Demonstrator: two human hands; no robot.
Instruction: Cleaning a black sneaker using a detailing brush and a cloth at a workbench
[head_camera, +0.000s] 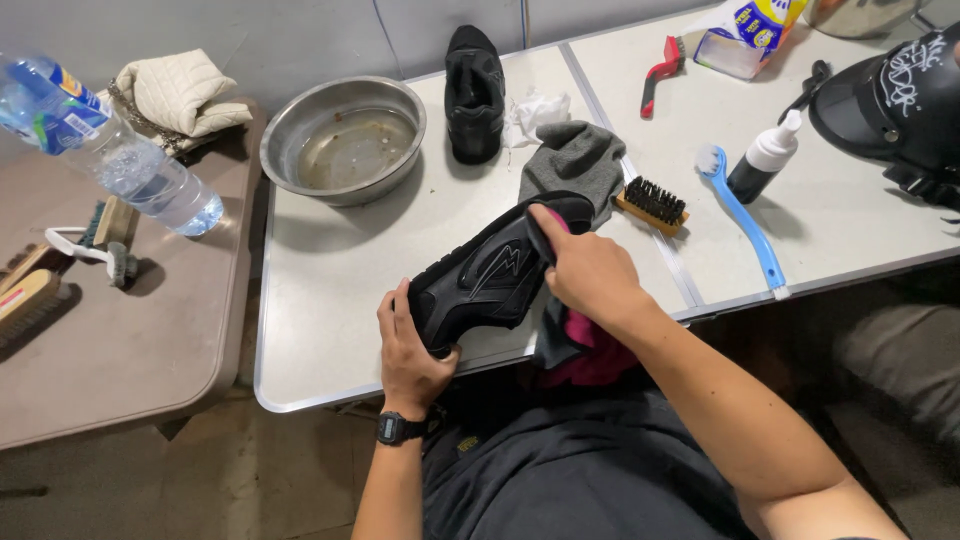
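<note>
At table edge: left hand (408, 352) clamps black shoe (490, 272) at toe, right hand (590, 272) presses cloth (585, 345) on heel. Hard rub could slip shoe off; metal bowl (343, 138) near.

The black shoe (480, 280) in the centre of the frame looks like matt synthetic leather with smooth panels. The cloth (585, 345) under it is soft fabric, dark and pink. The table (330, 300) has a smooth, pale metal-like top with a dull shine. The bowl (343, 140) at upper centre is glossy steel. The brush (652, 205) has a wooden back and stiff black bristles. The bottle (110, 140) at upper left is clear glossy plastic.
</note>
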